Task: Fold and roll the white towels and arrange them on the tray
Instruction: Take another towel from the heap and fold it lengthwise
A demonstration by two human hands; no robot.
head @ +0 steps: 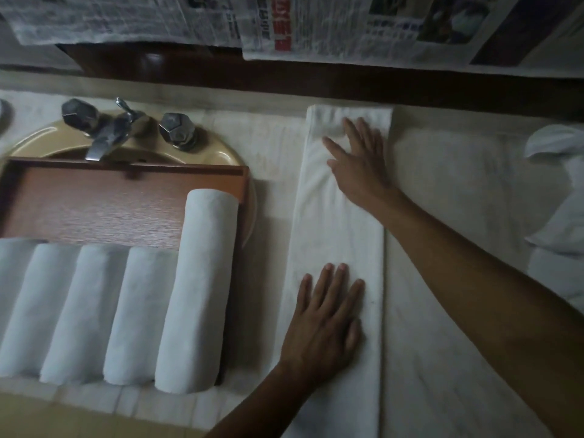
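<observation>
At left, a brown wooden tray (94, 200) set over the sink carries a row of rolled white towels (196, 295). Just beside it on the pale countertop (458, 216), a white towel folded into a long narrow strip (335, 232) lies flat, with the left hand (325, 317) at its near end and the right hand (360, 165) at its far end, both pressing with straight fingers and grasping nothing. Judged step: smoothing the fold; next, one end needs pinching and rolling tight, while loose white towels (562, 200) wait at right.
</observation>
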